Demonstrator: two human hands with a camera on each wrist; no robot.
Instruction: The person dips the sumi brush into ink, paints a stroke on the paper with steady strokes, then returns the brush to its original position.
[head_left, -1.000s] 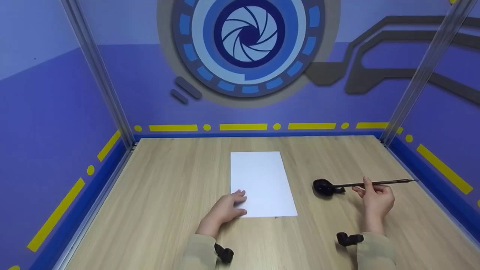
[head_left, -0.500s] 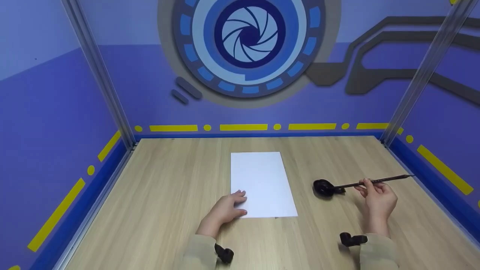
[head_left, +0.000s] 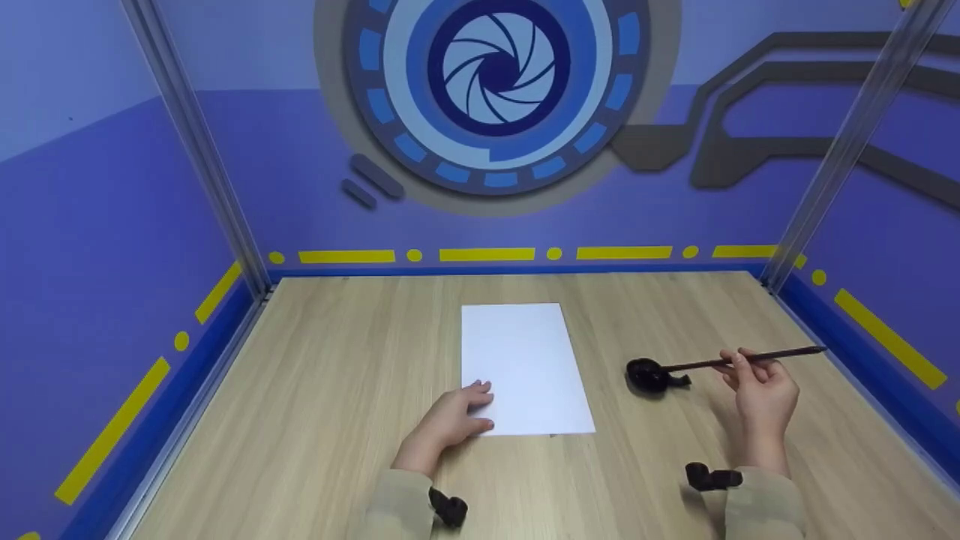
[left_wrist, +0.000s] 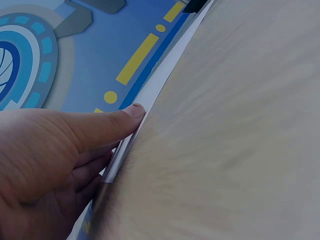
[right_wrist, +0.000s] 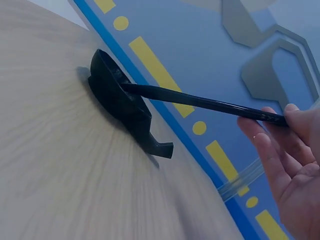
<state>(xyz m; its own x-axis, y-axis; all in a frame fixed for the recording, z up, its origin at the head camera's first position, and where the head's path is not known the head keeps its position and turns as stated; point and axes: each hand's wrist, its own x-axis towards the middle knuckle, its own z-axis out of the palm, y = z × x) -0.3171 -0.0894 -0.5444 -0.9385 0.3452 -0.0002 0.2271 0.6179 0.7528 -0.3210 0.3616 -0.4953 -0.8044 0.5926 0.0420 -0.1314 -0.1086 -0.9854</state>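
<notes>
Long sleeves in plain beige, a matching pair: left sleeve (head_left: 397,504), right sleeve (head_left: 765,504), both ending near the wrist. Cloth matt, softly shaded. A small black camera juts from the inner edge of each cuff; left camera (head_left: 450,508) stubby and angular, right camera (head_left: 712,478) with a rounded knob at its tip. Left hand (head_left: 450,417) and right hand (head_left: 766,403) bare. Left thumb (left_wrist: 131,113): nail short.
</notes>
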